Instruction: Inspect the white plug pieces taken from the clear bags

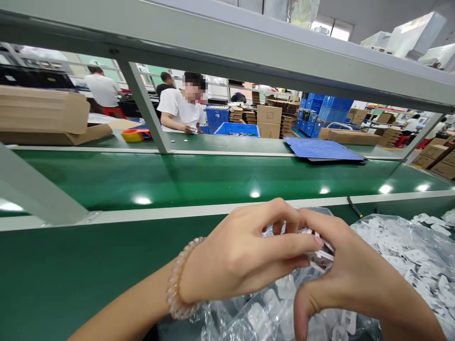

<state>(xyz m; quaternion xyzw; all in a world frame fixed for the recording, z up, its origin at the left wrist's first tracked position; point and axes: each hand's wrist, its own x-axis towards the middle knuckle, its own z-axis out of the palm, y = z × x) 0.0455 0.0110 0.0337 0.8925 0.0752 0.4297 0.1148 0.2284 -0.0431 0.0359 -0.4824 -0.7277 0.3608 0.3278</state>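
Observation:
My left hand (241, 251), with a beaded bracelet (181, 279) at the wrist, reaches across to my right. Its thumb and fingers close on a small white plastic part (322, 258). My right hand (355, 270) curls round the same part from the other side, its thumb pointing down and away. The fingers hide much of the part, and it may be more than one piece. Below both hands lies a clear plastic bag (249, 317) with white pieces showing through. A second clear bag (419, 255) of loose white plastic parts lies to the right.
A green conveyor belt (213, 177) runs behind the bench (88, 265), under a grey overhead frame (227, 42). A dark tool handle (353, 207) leans near the belt edge. Beyond are blue sheets (323, 148), a tape roll (133, 135), an open carton (42, 116) and a co-worker (181, 109).

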